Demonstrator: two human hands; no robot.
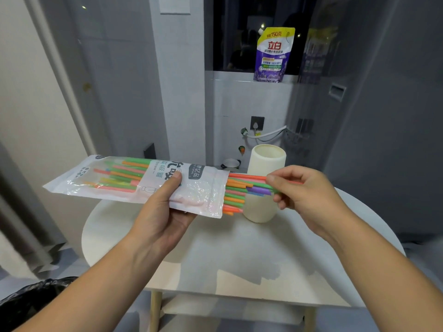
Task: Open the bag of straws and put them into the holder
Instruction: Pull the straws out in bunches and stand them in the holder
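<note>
My left hand (163,212) grips a clear and white plastic straw bag (115,180), held flat above the table with its open end pointing right. Several coloured straws (237,190) in orange, green, pink and purple stick out of that open end. My right hand (304,195) pinches the tips of a few of them, thumb on top. Behind the straws stands a cream cylindrical holder (266,161), upright on the table, its mouth open and its inside hidden from me.
The white table (239,255) has a rounded far edge. A black bin bag (31,300) sits at lower left. A purple detergent pouch (273,56) rests on the window ledge. A hose and socket (257,127) hang on the wall behind.
</note>
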